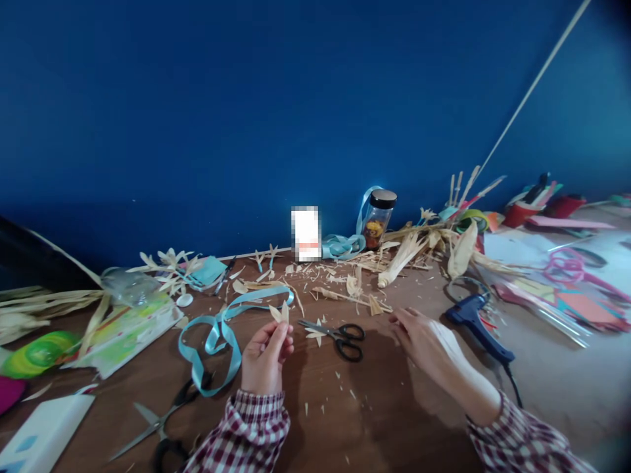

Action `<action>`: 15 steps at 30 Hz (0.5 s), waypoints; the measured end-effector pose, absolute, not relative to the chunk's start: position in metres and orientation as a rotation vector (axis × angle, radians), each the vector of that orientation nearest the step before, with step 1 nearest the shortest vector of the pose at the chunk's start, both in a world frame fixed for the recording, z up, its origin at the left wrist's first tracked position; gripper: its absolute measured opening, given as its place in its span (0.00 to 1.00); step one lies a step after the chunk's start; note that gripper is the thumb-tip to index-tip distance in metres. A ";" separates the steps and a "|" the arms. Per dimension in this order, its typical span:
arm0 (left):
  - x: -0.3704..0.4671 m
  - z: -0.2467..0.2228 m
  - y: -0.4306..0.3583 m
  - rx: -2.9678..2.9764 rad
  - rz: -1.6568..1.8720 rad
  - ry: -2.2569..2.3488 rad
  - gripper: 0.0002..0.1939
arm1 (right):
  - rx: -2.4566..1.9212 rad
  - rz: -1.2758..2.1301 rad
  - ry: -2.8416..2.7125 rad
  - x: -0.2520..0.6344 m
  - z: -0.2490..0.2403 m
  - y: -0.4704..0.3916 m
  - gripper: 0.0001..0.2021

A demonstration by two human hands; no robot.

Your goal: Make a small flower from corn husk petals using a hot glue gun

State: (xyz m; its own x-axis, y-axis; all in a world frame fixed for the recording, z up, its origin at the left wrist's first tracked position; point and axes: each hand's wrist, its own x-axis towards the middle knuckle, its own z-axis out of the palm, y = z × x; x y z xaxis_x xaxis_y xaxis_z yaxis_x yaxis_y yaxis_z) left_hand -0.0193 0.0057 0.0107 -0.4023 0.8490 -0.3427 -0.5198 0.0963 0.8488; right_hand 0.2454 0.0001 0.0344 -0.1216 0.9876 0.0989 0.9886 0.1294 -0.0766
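Note:
My left hand (267, 351) is closed in a pinch on pale, pointed corn husk petals (280, 314), held just above the brown table. My right hand (428, 341) reaches forward over the table, palm down with fingers stretched out, close to the end of a dry husk strip (367, 302). Whether its fingertips touch the strip I cannot tell. Between my hands lie small black-handled scissors (340, 334), partly over a small husk flower (315, 333). Left of my left hand curls a light blue ribbon (231, 368). Larger scissors (160, 424) lie open near my left sleeve.
Past my right hand lies a blue glue gun (480, 325) with its cord. A lidded jar (379, 220) stands at the back beside husks (404, 259). Husk flowers (167, 263) and a plastic bottle (131, 288) are at left; coloured papers (582, 305) cover the right.

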 end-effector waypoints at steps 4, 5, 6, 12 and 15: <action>-0.019 0.007 0.005 0.405 1.534 1.271 0.18 | -1.968 -0.026 -2.268 0.251 0.044 0.007 0.08; -0.018 0.006 0.005 0.425 1.517 1.270 0.18 | -1.966 -0.029 -2.263 0.252 0.046 0.010 0.08; -0.018 0.005 0.004 0.453 1.504 1.267 0.18 | -1.970 -0.033 -2.256 0.252 0.048 0.013 0.08; -0.013 0.003 -0.006 0.805 1.328 1.104 0.13 | -2.018 -0.073 -2.214 0.251 0.068 0.029 0.08; -0.010 0.007 -0.015 0.906 1.052 0.844 0.11 | -2.014 -0.104 -2.200 0.248 0.079 0.037 0.09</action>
State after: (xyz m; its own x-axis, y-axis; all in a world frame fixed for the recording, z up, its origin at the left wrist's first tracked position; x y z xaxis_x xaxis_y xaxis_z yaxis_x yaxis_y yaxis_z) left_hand -0.0099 -0.0150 0.0072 0.2735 0.9519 -0.1380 -0.3410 0.2301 0.9115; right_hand 0.2476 0.0370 0.0788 -0.0824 0.9833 0.1623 0.9942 0.0923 -0.0545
